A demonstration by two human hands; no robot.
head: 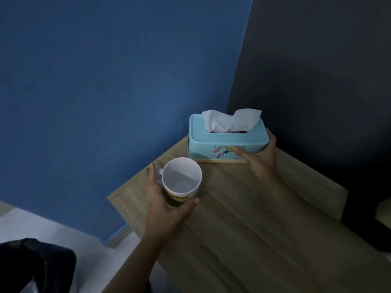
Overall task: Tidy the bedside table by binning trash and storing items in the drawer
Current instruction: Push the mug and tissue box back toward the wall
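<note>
A white mug (182, 178) with a yellow label stands empty near the left corner of the wooden bedside table (264, 218). My left hand (167, 206) wraps around its near side, thumb at the right, fingers by the handle. At the back of the table sits a light blue tissue box (224, 142) with a white tissue (230, 120) sticking out of its slot. My right hand (261, 157) grips the box's right end, thumb on the front face and fingers behind the far corner.
A blue wall rises behind the table and a dark panel (317, 81) stands on its right. White floor (53, 229) lies below on the left, with a dark object (36, 265) at the bottom left corner. A pale object (384, 214) shows at the right edge.
</note>
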